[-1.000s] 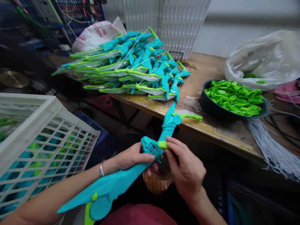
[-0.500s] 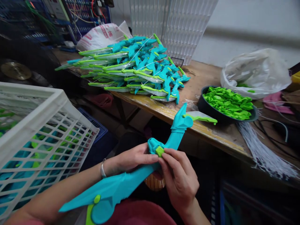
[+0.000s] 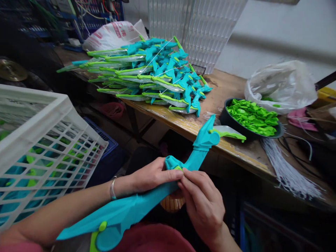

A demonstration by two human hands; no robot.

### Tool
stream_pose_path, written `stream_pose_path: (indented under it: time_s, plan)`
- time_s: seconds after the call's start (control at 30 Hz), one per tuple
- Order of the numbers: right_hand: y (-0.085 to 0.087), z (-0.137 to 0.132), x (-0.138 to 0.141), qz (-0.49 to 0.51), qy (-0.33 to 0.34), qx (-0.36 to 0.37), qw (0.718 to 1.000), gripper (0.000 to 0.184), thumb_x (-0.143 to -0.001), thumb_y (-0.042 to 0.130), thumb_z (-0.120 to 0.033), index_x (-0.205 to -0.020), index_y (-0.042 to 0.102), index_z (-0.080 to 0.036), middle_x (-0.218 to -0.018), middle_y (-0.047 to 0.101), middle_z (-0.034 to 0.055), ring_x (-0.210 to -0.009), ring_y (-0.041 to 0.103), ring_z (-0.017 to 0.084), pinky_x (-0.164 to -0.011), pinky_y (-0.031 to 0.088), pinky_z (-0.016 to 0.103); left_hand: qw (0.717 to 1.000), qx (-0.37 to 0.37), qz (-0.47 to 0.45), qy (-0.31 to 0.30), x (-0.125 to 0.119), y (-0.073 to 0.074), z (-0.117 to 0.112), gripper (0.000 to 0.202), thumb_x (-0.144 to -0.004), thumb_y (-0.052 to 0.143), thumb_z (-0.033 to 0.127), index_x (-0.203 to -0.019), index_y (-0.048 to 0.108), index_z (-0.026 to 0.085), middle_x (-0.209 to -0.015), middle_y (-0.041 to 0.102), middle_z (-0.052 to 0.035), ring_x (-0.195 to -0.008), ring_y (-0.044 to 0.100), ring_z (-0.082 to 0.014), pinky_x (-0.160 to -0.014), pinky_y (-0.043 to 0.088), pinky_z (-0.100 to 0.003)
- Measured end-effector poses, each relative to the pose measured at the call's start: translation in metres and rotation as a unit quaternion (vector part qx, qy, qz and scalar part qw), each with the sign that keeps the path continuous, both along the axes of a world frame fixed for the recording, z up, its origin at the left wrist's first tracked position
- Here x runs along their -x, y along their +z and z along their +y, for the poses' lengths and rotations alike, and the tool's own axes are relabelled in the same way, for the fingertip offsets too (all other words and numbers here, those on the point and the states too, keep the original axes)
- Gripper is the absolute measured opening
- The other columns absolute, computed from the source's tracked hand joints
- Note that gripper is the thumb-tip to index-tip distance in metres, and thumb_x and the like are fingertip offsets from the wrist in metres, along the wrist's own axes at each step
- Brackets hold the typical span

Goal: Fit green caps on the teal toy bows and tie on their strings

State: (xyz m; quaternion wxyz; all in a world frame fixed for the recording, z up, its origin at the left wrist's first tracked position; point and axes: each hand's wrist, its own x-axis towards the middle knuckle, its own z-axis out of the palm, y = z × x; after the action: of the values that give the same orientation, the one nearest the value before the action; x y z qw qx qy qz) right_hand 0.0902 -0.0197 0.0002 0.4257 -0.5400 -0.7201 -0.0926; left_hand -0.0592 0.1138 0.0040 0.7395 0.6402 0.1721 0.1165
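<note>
A turquoise plastic toy bow point(image 3: 128, 210) with green end pieces lies slantwise across my lap, its far end pointing up toward the table. My left hand point(image 3: 154, 175) is wrapped round its middle, the thumb laid over a small green plastic piece point(image 3: 178, 168) set in the raised centre. Closed fingers of my right hand point(image 3: 203, 199) press at that same spot, against the bow and the edge of the green piece. Most of the green piece is covered by the left thumb and right fingertips. Whether the right fingers pinch it or only push cannot be seen.
Several turquoise and green bows are piled on the wooden table point(image 3: 223, 84). At its right are a dark bowl point(image 3: 279, 131) of green pieces, a white plastic bag point(image 3: 283, 84) and a bundle of white strings point(image 3: 291, 171). A white crate point(image 3: 78, 136) with similar parts stands at left.
My left thumb has slid forward over the green piece, which now shows less. The right fingers stay at the same spot. The bow has shifted slightly with the hands.
</note>
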Motion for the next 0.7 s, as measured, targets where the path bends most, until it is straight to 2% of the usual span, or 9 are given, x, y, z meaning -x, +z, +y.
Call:
stream_pose_path:
  time_s: [0.07,0.13,0.2,0.27,0.4,0.47,0.53,0.6,0.7]
  plan:
    - [0.003,-0.001,-0.001,0.029,-0.015,0.022,0.999,0.022,-0.096,0.064,-0.005,-0.113,0.065,-0.019,-0.106,0.068,0.0086,-0.096,0.064,0.02,-0.081,0.058,0.037,1.0,0.002,0.008,-0.011,0.001,0.001,-0.001,0.04,-0.094,0.065,0.051,-0.08,0.061,0.014,-0.075,0.061,-0.0027,-0.069,0.055,-0.0142,-0.063,0.044,-0.025]
    - [0.004,-0.001,-0.001,0.067,-0.081,0.021,0.994,0.026,-0.095,0.072,-0.021,-0.12,0.064,-0.02,-0.114,0.065,0.0106,-0.105,0.063,0.024,-0.088,0.059,0.041,0.999,0.03,0.013,-0.032,0.003,0.003,-0.003,0.038,-0.096,0.062,0.049,-0.084,0.065,0.013,-0.079,0.067,-0.0061,-0.071,0.061,-0.0169,-0.064,0.048,-0.027]
    - [0.002,0.0,0.001,0.122,-0.15,0.025,0.981,0.061,-0.089,0.079,-0.043,-0.14,0.055,-0.02,-0.137,0.055,0.0164,-0.123,0.057,0.031,-0.094,0.059,0.048,0.998,0.057,0.016,-0.033,0.005,0.004,-0.005,0.036,-0.096,0.062,0.046,-0.087,0.066,0.012,-0.081,0.069,-0.0082,-0.071,0.064,-0.0182,-0.065,0.051,-0.028]
    - [-0.001,0.001,0.005,0.213,-0.165,0.063,0.961,0.087,-0.084,0.081,-0.055,-0.155,0.041,-0.022,-0.155,0.039,0.0182,-0.134,0.051,0.035,-0.095,0.061,0.049,0.998,0.061,0.014,-0.008,0.007,0.004,-0.007,0.031,-0.094,0.064,0.042,-0.089,0.064,0.012,-0.081,0.068,-0.0072,-0.071,0.064,-0.0175,-0.066,0.053,-0.028]
    - [-0.011,0.006,0.016,0.421,-0.104,0.137,0.891,0.094,-0.083,0.084,-0.045,-0.16,0.032,-0.028,-0.165,0.025,0.0144,-0.132,0.057,0.031,-0.084,0.066,0.037,0.999,0.026,0.025,0.023,0.01,0.002,-0.006,0.025,-0.093,0.066,0.038,-0.093,0.059,0.014,-0.084,0.066,-0.0043,-0.073,0.062,-0.0157,-0.069,0.053,-0.028]
    - [-0.015,0.007,0.02,0.506,-0.065,0.141,0.849,0.1,-0.081,0.086,-0.04,-0.161,0.027,-0.028,-0.159,0.038,0.0162,-0.122,0.065,0.029,-0.079,0.067,0.035,0.999,0.023,0.035,0.014,0.012,0.001,-0.005,0.026,-0.094,0.065,0.039,-0.096,0.059,0.013,-0.086,0.066,-0.0047,-0.075,0.062,-0.0163,-0.07,0.052,-0.028]
    - [-0.019,0.008,0.021,0.578,-0.013,0.152,0.802,0.099,-0.078,0.089,-0.038,-0.158,0.031,-0.026,-0.143,0.057,0.0152,-0.111,0.07,0.028,-0.077,0.068,0.036,0.999,0.028,0.042,-0.003,0.013,0.002,-0.004,0.027,-0.094,0.064,0.038,-0.102,0.061,0.013,-0.086,0.066,-0.0047,-0.075,0.062,-0.0164,-0.07,0.052,-0.028]
    - [-0.021,0.008,0.021,0.632,0.047,0.185,0.751,0.085,-0.078,0.089,-0.038,-0.147,0.043,-0.023,-0.13,0.066,0.0125,-0.108,0.072,0.028,-0.082,0.067,0.037,0.999,-0.001,0.034,-0.014,0.013,0.005,-0.004,0.024,-0.092,0.064,0.033,-0.105,0.063,0.013,-0.09,0.067,-0.0045,-0.078,0.061,-0.0159,-0.072,0.052,-0.028]
    - [-0.019,0.005,0.023,0.683,0.102,0.229,0.686,0.061,-0.079,0.088,-0.031,-0.13,0.055,-0.022,-0.125,0.069,0.009,-0.113,0.07,0.026,-0.094,0.062,0.036,0.996,-0.083,0.018,-0.015,0.013,0.012,-0.006,0.025,-0.088,0.064,0.022,-0.111,0.066,0.015,-0.103,0.07,-0.0047,-0.09,0.063,-0.0175,-0.083,0.053,-0.028]
